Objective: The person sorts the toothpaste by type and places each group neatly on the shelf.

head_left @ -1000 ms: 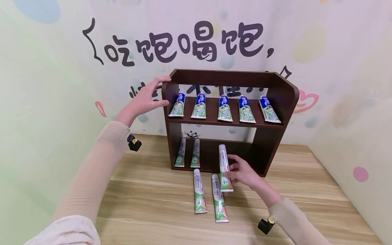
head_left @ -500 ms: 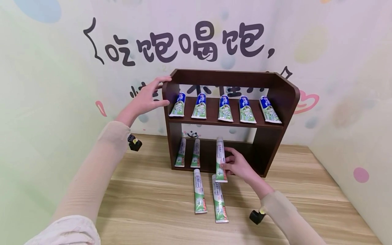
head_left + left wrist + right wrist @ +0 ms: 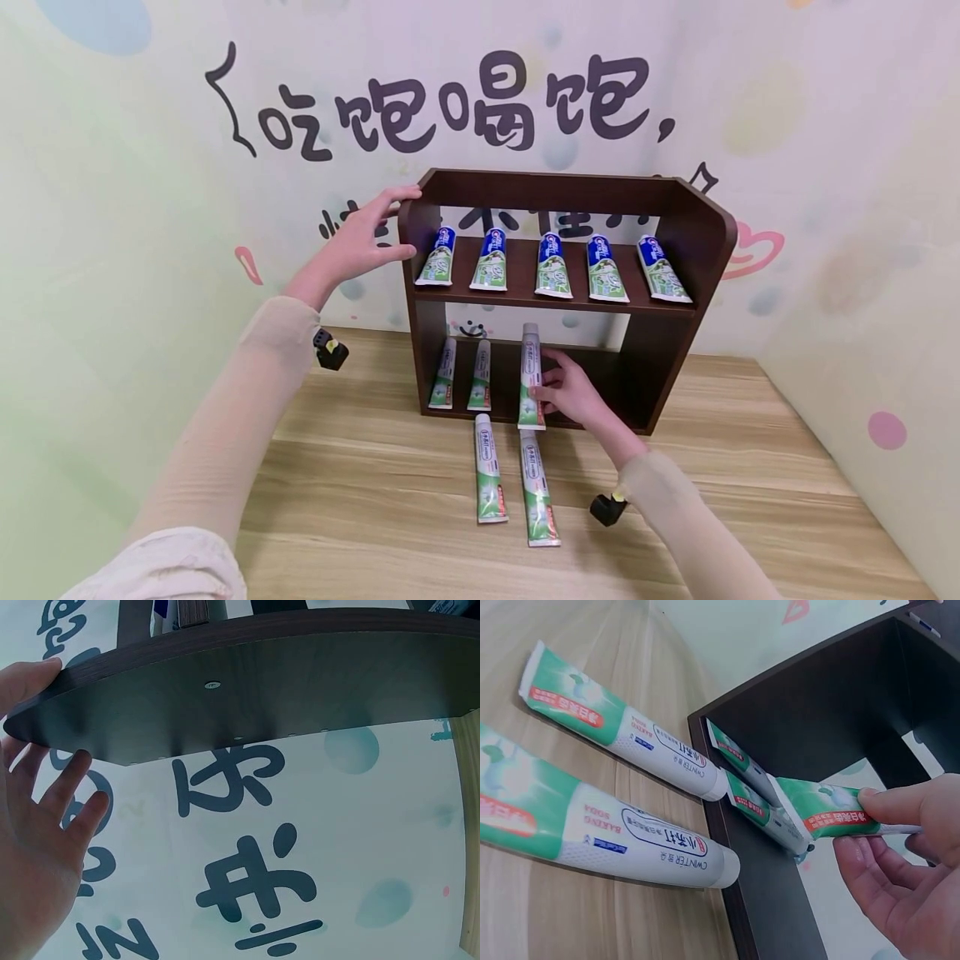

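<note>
A dark brown two-tier shelf (image 3: 562, 302) stands on the table. My left hand (image 3: 360, 242) holds the upper edge of its left side panel; in the left wrist view the thumb and fingers lie on either side of the panel (image 3: 225, 697). With my right hand (image 3: 573, 392) I pinch a green-and-white toothpaste tube (image 3: 530, 379) at the front of the lower tier, cap end up and tilted back. The right wrist view shows thumb and fingers on the held tube (image 3: 829, 806). Two matching tubes (image 3: 442, 375) lean in the lower tier at left.
On the upper tier lies a row of several blue-and-green toothpaste tubes (image 3: 553, 267). Two more green-and-white tubes, a left one (image 3: 491, 471) and a right one (image 3: 538, 492), lie on the wooden table (image 3: 360, 500) before the shelf. A printed wall (image 3: 300, 50) rises behind.
My right hand has carried the held tube left and away from me, up to the lower tier's front. My left hand stays on the side panel.
</note>
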The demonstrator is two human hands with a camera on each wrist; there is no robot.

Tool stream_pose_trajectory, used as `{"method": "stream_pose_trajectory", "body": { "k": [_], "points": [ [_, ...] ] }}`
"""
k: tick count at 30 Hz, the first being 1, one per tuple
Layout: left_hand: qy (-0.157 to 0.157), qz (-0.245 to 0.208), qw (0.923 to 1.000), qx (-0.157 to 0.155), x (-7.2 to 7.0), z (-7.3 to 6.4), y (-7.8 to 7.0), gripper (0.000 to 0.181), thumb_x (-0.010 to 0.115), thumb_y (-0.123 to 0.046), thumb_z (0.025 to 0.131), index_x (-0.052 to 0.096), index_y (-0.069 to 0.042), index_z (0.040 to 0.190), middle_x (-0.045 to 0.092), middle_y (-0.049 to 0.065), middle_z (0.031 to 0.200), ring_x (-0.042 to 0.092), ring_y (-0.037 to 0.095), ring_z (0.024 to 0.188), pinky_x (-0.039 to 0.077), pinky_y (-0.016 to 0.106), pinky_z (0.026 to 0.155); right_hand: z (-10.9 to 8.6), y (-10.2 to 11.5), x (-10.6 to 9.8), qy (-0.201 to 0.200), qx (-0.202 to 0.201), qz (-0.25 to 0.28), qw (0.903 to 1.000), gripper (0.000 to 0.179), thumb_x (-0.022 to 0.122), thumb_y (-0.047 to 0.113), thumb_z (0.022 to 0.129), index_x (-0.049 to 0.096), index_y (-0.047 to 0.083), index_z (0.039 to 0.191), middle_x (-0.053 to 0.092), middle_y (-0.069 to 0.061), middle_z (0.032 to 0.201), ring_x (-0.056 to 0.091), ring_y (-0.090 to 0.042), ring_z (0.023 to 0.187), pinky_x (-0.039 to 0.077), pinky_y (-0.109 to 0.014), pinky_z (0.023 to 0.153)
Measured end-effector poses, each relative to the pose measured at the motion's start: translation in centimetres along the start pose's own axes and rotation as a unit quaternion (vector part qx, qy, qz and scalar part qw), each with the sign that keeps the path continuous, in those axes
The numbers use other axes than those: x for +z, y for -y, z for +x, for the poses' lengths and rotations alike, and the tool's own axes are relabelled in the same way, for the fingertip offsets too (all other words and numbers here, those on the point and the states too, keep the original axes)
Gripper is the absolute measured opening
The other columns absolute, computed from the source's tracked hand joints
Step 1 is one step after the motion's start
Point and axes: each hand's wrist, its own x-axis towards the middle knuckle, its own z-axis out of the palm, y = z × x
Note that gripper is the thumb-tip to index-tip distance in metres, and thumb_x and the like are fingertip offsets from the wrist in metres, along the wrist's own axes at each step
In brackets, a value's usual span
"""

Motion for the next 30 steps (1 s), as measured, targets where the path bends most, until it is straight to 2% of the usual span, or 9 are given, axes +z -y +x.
{"method": "stream_pose_trajectory", "body": {
  "k": [4,11,22,30],
  "points": [
    [0.001,0.001,1.0,-0.003,0.0,0.0,0.0,0.072,0.072,-0.015,0.088,0.035,-0.024,0.15,0.032,-0.004,0.162,0.038,0.033,0.145,0.032,0.049,0.121,0.7,-0.3,0.1,-0.003,-0.002,0.001,1.0,0.077,0.069,-0.003,0.086,0.029,0.002,0.152,0.064,-0.028,0.108,0.066,-0.021,0.078,0.062,-0.04,0.062],
    [0.002,-0.001,1.0,-0.006,-0.1,0.0,-0.1,0.073,0.072,-0.014,0.088,0.035,-0.024,0.15,0.031,-0.004,0.162,0.038,0.034,0.145,0.032,0.051,0.121,2.3,-1.2,0.3,-0.003,-0.026,0.002,0.9997,0.077,0.068,-0.002,0.086,0.029,0.001,0.152,0.065,-0.031,0.11,0.067,-0.019,0.077,0.062,-0.039,0.062],
    [0.005,-0.002,0.9999,-0.009,-0.1,0.0,0.0,0.074,0.072,-0.014,0.088,0.034,-0.024,0.151,0.031,-0.004,0.162,0.037,0.034,0.145,0.031,0.051,0.121,4.3,-3.3,0.8,-0.021,-0.013,0.021,0.9995,0.078,0.069,0.0,0.087,0.027,0.002,0.153,0.062,-0.033,0.118,0.067,-0.021,0.082,0.061,-0.032,0.063],
    [0.005,-0.007,1.0,-0.002,0.0,0.1,0.1,0.074,0.071,-0.012,0.088,0.034,-0.024,0.151,0.031,-0.004,0.163,0.037,0.033,0.146,0.03,0.052,0.122,5.0,-4.6,1.0,-0.039,-0.006,0.021,0.999,0.075,0.067,0.001,0.088,0.029,0.005,0.152,0.063,-0.031,0.119,0.067,-0.022,0.084,0.062,-0.034,0.066]
  ]
}}
